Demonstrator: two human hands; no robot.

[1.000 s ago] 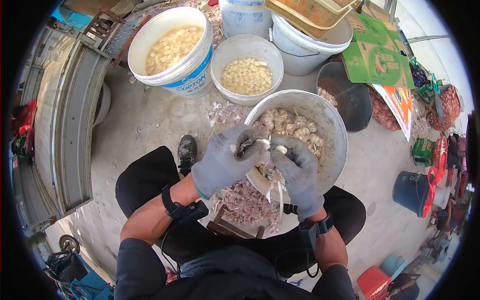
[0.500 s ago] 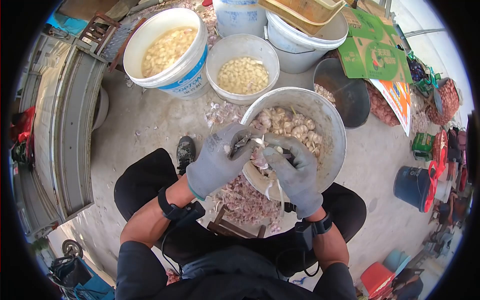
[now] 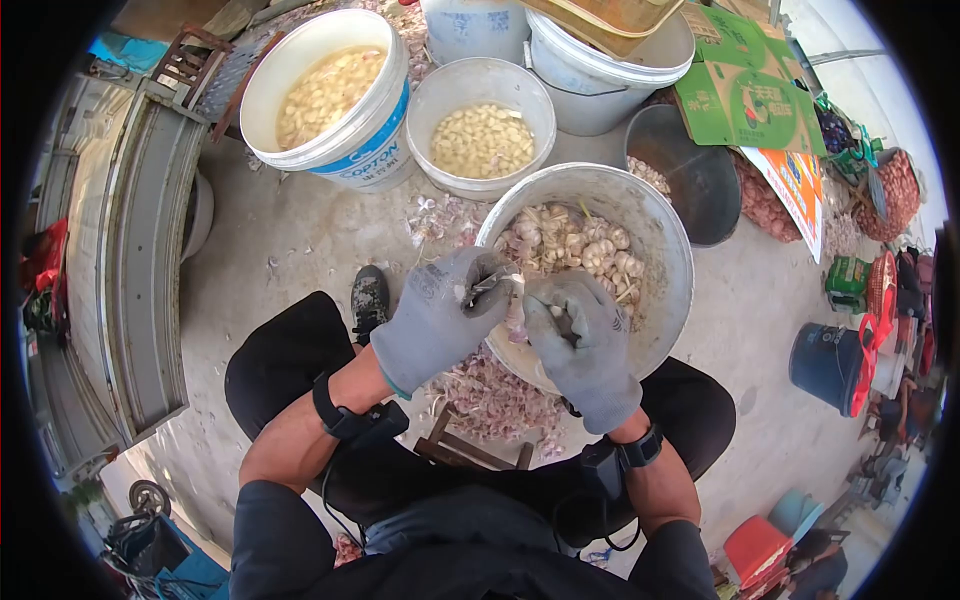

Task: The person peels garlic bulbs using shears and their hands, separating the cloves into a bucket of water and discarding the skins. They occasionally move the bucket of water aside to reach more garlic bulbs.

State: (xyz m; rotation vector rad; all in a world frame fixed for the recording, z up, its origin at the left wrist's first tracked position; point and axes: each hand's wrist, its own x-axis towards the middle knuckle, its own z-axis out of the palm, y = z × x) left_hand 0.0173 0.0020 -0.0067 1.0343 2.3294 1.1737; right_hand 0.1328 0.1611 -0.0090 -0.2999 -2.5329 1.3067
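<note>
**Our left hand (image 3: pixel 440 312) and right hand (image 3: pixel 583 345) close together by the garlic bulbs (image 3: pixel 585 245)**

We wear grey gloves on both hands, held side by side over the near edge of the wide bucket (image 3: pixel 668 235). The fingers of our left hand are pinched together on a garlic piece (image 3: pixel 516 322) with papery, pinkish skin that hangs between the two hands. A dark object (image 3: pixel 487 287) also shows in that hand; we cannot tell what it is. The fingers of our right hand are curled in around a small pale piece (image 3: pixel 557 312), partly hidden by the glove.

The bulbs lie heaped inside the wide bucket, just beyond our fingers. Below our hands, a pile of garlic skins (image 3: pixel 490 400) covers the floor (image 3: pixel 240 235) between our legs, beside a wooden frame (image 3: pixel 437 440). Ahead of us, the smaller tub (image 3: pixel 540 120) holds peeled cloves (image 3: pixel 482 142) in liquid, and to its left the white bucket with blue lettering (image 3: pixel 380 150) holds more cloves in cloudy liquid. A dark tub (image 3: pixel 705 190) stands just beyond the wide bucket to the right, with green cardboard (image 3: pixel 750 108) near it. Well apart, further right, is a dark blue bucket (image 3: pixel 822 365).
</note>
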